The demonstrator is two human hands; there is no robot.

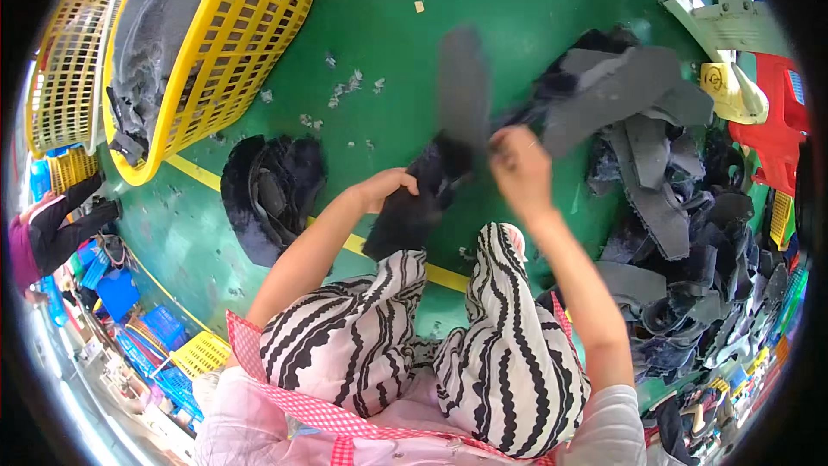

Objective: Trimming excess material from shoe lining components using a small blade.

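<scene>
My left hand (388,191) is closed on a black, fuzzy fabric piece (407,216) held above my knees. A long grey strip (464,91), smeared by motion, stands out from the far end of that piece. To the right, my right hand (523,166) has its fingers curled in. Whatever is between them is too blurred to make out. Just beyond that hand, a pile of grey and black fabric pieces (642,151) spreads over the floor. Left of my left forearm lies a nested stack of curved black fabric pieces (272,194).
A yellow basket (250,34) filled with grey fabric stands at the far left, with a paler basket (69,69) beside it. Small scraps (349,86) dot the green floor (379,0). At right are a red stool (770,129) and a pale metal stand (733,26). Another person (56,229) is at the left edge.
</scene>
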